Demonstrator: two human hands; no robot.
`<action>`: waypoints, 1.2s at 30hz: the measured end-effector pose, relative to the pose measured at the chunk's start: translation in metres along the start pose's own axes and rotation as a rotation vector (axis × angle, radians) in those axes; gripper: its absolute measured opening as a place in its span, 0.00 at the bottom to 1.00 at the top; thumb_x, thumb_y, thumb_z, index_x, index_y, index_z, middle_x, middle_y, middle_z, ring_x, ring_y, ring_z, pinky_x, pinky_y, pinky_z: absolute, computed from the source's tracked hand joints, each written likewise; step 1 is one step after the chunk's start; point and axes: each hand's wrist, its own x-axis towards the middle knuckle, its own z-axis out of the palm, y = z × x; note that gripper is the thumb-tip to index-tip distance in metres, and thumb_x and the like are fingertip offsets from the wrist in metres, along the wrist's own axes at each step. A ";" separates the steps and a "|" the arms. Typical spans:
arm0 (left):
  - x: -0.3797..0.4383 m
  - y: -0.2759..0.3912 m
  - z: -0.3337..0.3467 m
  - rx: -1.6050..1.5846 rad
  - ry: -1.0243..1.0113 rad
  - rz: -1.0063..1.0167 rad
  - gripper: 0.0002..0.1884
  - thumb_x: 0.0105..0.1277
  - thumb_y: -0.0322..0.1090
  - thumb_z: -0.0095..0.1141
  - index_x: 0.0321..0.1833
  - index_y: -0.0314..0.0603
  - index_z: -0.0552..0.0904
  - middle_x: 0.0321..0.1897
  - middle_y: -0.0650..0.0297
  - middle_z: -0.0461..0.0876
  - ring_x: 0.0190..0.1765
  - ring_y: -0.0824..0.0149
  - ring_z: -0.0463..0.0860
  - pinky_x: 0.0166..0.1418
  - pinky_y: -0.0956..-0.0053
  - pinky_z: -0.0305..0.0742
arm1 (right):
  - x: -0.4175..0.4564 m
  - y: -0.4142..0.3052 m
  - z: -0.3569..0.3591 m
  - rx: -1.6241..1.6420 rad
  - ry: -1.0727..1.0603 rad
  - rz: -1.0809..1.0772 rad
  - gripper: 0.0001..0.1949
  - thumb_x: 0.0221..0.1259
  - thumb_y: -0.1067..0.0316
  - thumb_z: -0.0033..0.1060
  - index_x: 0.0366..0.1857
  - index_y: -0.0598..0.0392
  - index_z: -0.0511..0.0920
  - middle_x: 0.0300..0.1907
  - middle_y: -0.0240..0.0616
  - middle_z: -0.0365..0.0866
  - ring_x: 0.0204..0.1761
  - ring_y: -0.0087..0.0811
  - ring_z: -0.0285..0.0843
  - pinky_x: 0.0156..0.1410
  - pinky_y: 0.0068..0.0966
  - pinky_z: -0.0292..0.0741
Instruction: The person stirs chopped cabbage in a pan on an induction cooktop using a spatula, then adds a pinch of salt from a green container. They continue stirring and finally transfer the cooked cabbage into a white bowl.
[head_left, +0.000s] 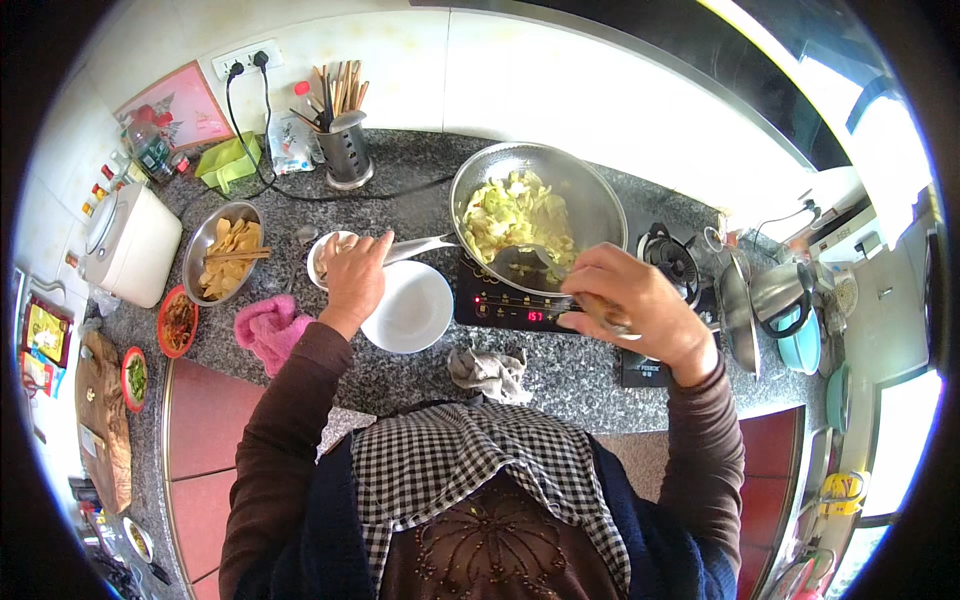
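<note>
A steel wok (592, 202) sits on the induction cooktop (499, 319), with chopped cabbage (517, 217) inside. My left hand (354, 281) is closed around the wok's metal handle (420, 246). In my right hand (637, 300) is a spatula (553, 264), gripped by its brown handle; its blade rests low in the wok among the cabbage. A white bowl (407, 307) stands just below the wok's handle. Partly covered by my left hand is a smaller white bowl (315, 262), whose contents I cannot make out.
Left are a steel bowl (201, 255) of sliced potatoes with chopsticks across it, a pink cloth (271, 330) and red-rimmed bowls (177, 346). A grey rag (491, 373) lies in front. A gas burner (667, 259), wok lid (739, 322) and kettle (776, 292) stand right.
</note>
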 end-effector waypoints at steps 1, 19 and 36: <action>0.000 -0.001 0.002 0.010 0.012 0.010 0.26 0.59 0.29 0.62 0.64 0.47 0.80 0.41 0.62 0.83 0.54 0.56 0.81 0.69 0.50 0.63 | 0.002 0.003 0.007 -0.023 -0.032 0.017 0.11 0.59 0.66 0.72 0.42 0.57 0.82 0.41 0.41 0.78 0.38 0.40 0.83 0.44 0.33 0.82; 0.011 0.023 0.004 -0.007 -0.060 -0.051 0.26 0.61 0.34 0.61 0.65 0.48 0.79 0.41 0.64 0.83 0.52 0.59 0.80 0.66 0.51 0.61 | 0.048 0.095 -0.033 -0.348 0.421 0.935 0.22 0.64 0.53 0.53 0.27 0.65 0.85 0.20 0.51 0.83 0.26 0.47 0.86 0.37 0.38 0.81; 0.011 0.024 -0.003 -0.013 -0.071 -0.048 0.31 0.65 0.58 0.61 0.64 0.44 0.80 0.44 0.59 0.85 0.55 0.51 0.80 0.65 0.49 0.61 | 0.010 0.106 -0.018 0.464 0.463 0.579 0.09 0.67 0.65 0.67 0.43 0.59 0.85 0.34 0.34 0.87 0.37 0.21 0.85 0.44 0.21 0.82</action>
